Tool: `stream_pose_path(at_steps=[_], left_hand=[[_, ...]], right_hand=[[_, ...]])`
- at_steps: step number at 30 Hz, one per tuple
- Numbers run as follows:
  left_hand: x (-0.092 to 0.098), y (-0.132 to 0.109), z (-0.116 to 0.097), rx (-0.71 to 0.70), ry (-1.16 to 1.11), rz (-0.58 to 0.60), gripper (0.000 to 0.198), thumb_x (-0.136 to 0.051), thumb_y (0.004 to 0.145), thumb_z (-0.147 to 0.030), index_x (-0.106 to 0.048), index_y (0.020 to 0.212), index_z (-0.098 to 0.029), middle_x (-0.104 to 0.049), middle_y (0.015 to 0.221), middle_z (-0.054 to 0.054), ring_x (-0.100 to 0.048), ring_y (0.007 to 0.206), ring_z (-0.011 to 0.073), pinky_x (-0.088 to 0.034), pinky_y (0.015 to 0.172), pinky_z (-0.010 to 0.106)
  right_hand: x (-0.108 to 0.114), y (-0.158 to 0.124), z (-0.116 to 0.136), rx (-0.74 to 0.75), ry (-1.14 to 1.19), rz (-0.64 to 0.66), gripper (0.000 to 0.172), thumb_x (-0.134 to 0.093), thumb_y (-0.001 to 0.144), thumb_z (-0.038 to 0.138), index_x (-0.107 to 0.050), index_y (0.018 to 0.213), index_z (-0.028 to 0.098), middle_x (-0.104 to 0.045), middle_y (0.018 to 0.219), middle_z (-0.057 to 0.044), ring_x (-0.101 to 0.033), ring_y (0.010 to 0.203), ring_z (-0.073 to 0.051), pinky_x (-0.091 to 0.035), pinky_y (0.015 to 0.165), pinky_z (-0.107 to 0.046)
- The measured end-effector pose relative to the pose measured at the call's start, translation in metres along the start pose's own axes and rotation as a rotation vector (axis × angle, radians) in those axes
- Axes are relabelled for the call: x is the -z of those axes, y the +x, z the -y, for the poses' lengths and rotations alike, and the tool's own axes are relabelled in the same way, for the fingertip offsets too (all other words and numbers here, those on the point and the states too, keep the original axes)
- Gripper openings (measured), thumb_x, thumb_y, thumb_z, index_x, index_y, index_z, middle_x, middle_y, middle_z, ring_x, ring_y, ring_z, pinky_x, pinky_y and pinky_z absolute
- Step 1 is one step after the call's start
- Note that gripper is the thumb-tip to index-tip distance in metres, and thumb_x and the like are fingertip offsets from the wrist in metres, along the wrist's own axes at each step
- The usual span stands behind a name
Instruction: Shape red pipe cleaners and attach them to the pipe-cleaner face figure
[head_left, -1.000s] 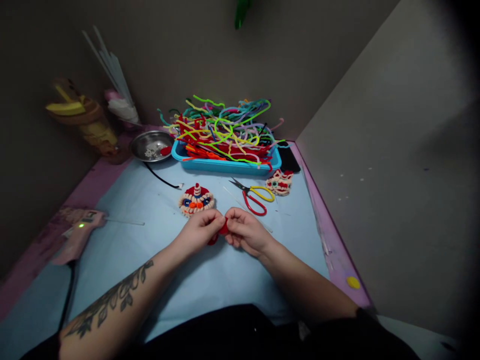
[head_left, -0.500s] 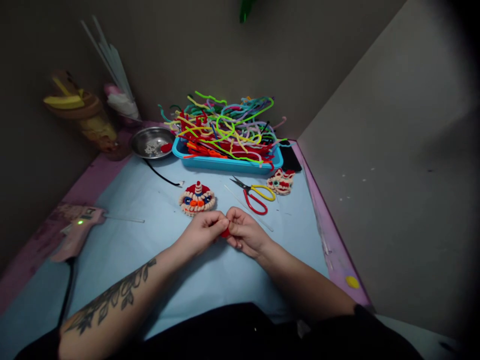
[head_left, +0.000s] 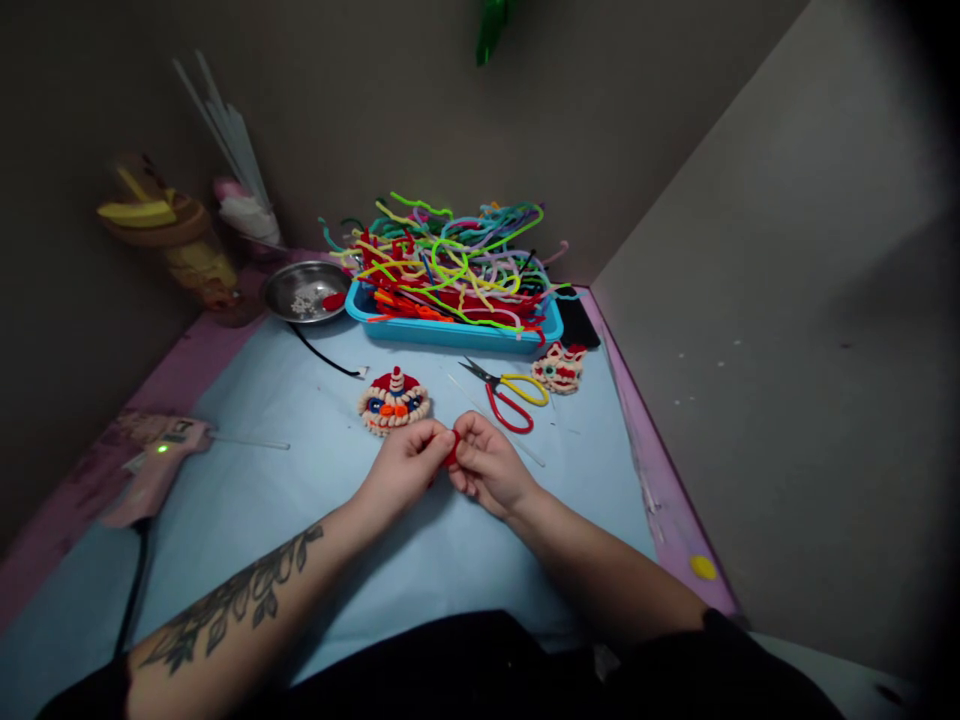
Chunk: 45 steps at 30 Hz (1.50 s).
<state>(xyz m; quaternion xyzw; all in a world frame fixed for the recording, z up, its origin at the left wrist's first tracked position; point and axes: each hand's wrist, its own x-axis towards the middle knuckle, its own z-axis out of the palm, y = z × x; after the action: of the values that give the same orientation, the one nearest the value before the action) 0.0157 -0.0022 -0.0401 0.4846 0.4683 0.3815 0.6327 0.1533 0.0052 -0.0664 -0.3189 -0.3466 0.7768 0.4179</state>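
Observation:
A small red piece is pinched between the fingertips of my left hand and my right hand, close together above the blue sheet. Most of the piece is hidden by my fingers. Just beyond my left hand lies a lion-like face of cream, red, blue and orange fuzzy stems. Scissors with one red and one yellow handle rest open beyond my right hand. A smaller cream and red figure lies to their right. A thin clear stick is partly behind my right hand.
A blue tray heaped with coloured fuzzy stems stands at the back. Left of it is a metal bowl. A pink glue gun with a cord lies at the left. Cups stand at the back left, and a black flat object lies beside the tray.
The camera view has shifted slightly. Both hands remain together, and a little more of the red piece shows between the fingertips.

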Motion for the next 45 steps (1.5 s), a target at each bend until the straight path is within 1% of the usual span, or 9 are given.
stream_pose_path(at_steps=[15,21,24,28,32,36,40,42,45], left_hand=[[0.002,0.002,0.009,-0.014,0.023,-0.016,0.038,-0.056,0.082,-0.049,-0.052,0.063,-0.017,-0.061,0.049,0.001,-0.042,0.039,0.0075,-0.028,0.040,0.020],[0.008,0.004,0.000,-0.004,0.054,0.014,0.039,-0.056,0.082,-0.050,-0.047,0.061,-0.018,-0.047,0.040,-0.005,-0.041,0.035,0.0082,-0.028,0.038,0.020],[0.007,0.003,-0.002,-0.028,0.094,-0.034,0.034,-0.055,0.084,-0.047,-0.051,0.066,-0.018,-0.046,0.042,-0.006,-0.041,0.036,0.0087,-0.029,0.039,0.021],[0.006,0.002,-0.002,-0.118,0.284,-0.141,0.029,-0.054,0.084,-0.039,-0.058,0.067,-0.016,-0.052,0.050,-0.003,-0.046,0.045,0.0101,-0.033,0.045,0.021],[0.007,0.003,0.001,-0.097,0.290,-0.101,0.033,-0.047,0.087,-0.040,-0.054,0.065,-0.017,-0.049,0.048,-0.004,-0.044,0.042,0.0102,-0.032,0.042,0.022],[0.007,0.003,0.001,-0.088,0.305,-0.097,0.029,-0.049,0.087,-0.041,-0.062,0.082,-0.016,-0.055,0.054,-0.002,-0.050,0.046,0.0123,-0.037,0.045,0.023],[0.007,0.004,0.000,-0.187,0.406,-0.199,0.031,-0.059,0.081,-0.036,-0.065,0.104,-0.016,-0.069,0.086,0.006,-0.062,0.073,0.0173,-0.047,0.063,0.026],[0.007,0.005,0.001,-0.155,0.363,-0.194,0.028,-0.059,0.081,-0.037,-0.065,0.098,-0.015,-0.068,0.079,0.005,-0.062,0.066,0.0160,-0.047,0.059,0.025],[0.006,0.007,0.004,-0.048,0.232,-0.131,0.030,-0.054,0.084,-0.044,-0.058,0.075,-0.016,-0.054,0.052,-0.002,-0.049,0.042,0.0107,-0.036,0.041,0.022]], right_hand=[[0.004,0.005,-0.007,0.015,-0.123,-0.033,0.044,-0.073,0.071,0.044,-0.035,0.082,0.024,-0.053,0.046,0.013,-0.043,0.029,-0.006,-0.025,0.027,-0.011],[0.006,0.002,-0.006,0.064,-0.132,-0.029,0.039,-0.065,0.077,0.050,-0.041,0.089,0.023,-0.059,0.053,0.009,-0.045,0.032,-0.006,-0.027,0.030,-0.013],[0.007,0.000,-0.005,0.118,-0.255,-0.078,0.032,-0.062,0.080,0.048,-0.043,0.086,0.022,-0.059,0.055,0.007,-0.044,0.034,-0.005,-0.028,0.032,-0.015],[0.004,-0.002,-0.002,0.150,-0.456,-0.143,0.026,-0.061,0.082,0.041,-0.045,0.075,0.021,-0.055,0.056,0.007,-0.045,0.039,-0.006,-0.032,0.037,-0.017],[0.001,-0.003,0.000,0.170,-0.576,-0.209,0.021,-0.056,0.085,0.037,-0.047,0.074,0.021,-0.052,0.053,0.007,-0.044,0.041,-0.007,-0.034,0.041,-0.019],[0.002,-0.002,-0.002,0.276,-0.759,-0.303,0.016,-0.055,0.084,0.032,-0.049,0.074,0.020,-0.048,0.055,0.007,-0.044,0.046,-0.008,-0.034,0.045,-0.020],[0.001,-0.002,-0.001,0.298,-0.786,-0.319,0.013,-0.053,0.083,0.028,-0.050,0.074,0.020,-0.049,0.056,0.006,-0.045,0.048,-0.009,-0.034,0.047,-0.020],[0.000,-0.002,0.001,0.284,-0.740,-0.335,0.014,-0.054,0.083,0.030,-0.050,0.074,0.020,-0.050,0.056,0.006,-0.045,0.047,-0.008,-0.034,0.046,-0.020],[-0.001,-0.001,0.004,0.233,-0.610,-0.296,0.017,-0.056,0.083,0.033,-0.050,0.075,0.020,-0.053,0.056,0.006,-0.044,0.043,-0.007,-0.033,0.042,-0.019]])
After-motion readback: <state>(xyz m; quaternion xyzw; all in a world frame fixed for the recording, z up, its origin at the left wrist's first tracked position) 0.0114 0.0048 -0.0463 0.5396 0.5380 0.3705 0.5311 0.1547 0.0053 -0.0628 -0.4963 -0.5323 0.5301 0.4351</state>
